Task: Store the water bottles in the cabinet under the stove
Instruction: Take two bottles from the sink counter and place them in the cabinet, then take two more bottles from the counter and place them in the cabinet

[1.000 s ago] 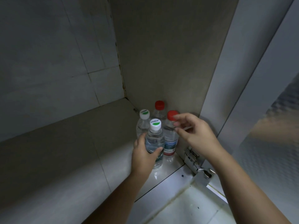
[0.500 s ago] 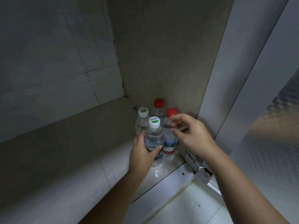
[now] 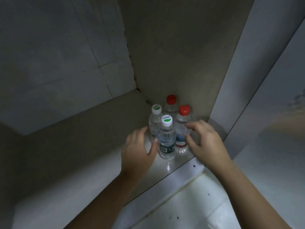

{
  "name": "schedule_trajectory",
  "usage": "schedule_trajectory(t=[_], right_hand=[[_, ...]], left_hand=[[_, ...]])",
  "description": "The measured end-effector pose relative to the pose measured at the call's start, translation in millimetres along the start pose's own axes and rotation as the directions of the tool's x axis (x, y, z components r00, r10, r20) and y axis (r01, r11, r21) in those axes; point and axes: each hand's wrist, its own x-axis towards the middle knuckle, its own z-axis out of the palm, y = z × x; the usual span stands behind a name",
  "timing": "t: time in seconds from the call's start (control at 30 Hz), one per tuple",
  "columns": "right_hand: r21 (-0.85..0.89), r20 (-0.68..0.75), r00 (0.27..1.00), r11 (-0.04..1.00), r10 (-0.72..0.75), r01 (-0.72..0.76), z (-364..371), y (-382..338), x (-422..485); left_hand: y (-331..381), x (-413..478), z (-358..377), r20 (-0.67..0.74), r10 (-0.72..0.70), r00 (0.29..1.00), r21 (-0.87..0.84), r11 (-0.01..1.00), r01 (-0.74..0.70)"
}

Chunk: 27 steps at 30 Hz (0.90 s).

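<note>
Several clear water bottles stand upright in the cabinet's right rear corner. The front white-capped bottle [image 3: 166, 139] stands nearest me, with a second white-capped bottle [image 3: 154, 120] behind it on the left. A red-capped bottle [image 3: 181, 128] stands to the right and another red-capped bottle [image 3: 170, 104] at the back. My left hand [image 3: 139, 148] hovers just left of the front bottle, fingers relaxed, thumb near its side, holding nothing. My right hand [image 3: 203, 140] hangs beside the right red-capped bottle with fingers loosely spread, gripping nothing.
The cabinet floor [image 3: 74, 146] stretches dim and bare to the left. The side wall [image 3: 181, 55] rises right behind the bottles, and the tiled back wall [image 3: 57, 55] stands at left. The white cabinet sill [image 3: 173, 182] and the door frame [image 3: 239, 71] border the opening.
My left hand has let go of the front white-capped bottle and drawn back to the left. My right hand has dropped from the red cap to beside that bottle's body.
</note>
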Motion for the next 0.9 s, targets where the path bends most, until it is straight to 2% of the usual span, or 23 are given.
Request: schedule_trajectory(t=[0.13, 0.27, 0.6, 0.77, 0.9], right_hand=[[-0.112, -0.005, 0.991, 0.985, 0.131, -0.131, -28, -37, -19], [-0.183, 0.004, 0.985, 0.969, 0.17, -0.167, -83, -75, -31], [-0.147, -0.022, 0.946, 0.935, 0.324, -0.323, -261, -175, -69], [-0.164, -0.086, 0.892, 0.877, 0.443, -0.451, -359, -222, -98], [-0.168, -0.185, 0.83, 0.815, 0.527, -0.555, -432, -260, -123]], left_hand=[[37, -6, -55, 0.071, 0.041, 0.997, 0.045, 0.998, -0.044], [78, -12, -112, 0.101, 0.03, 0.994, 0.102, 0.994, -0.041], [240, -15, -255, 0.291, 0.004, 0.957, 0.001, 1.0, -0.004], [314, -14, -327, 0.351, 0.096, 0.931, -0.088, 0.994, -0.069], [365, -2, -373, 0.387, 0.247, 0.889, -0.149, 0.968, -0.204]])
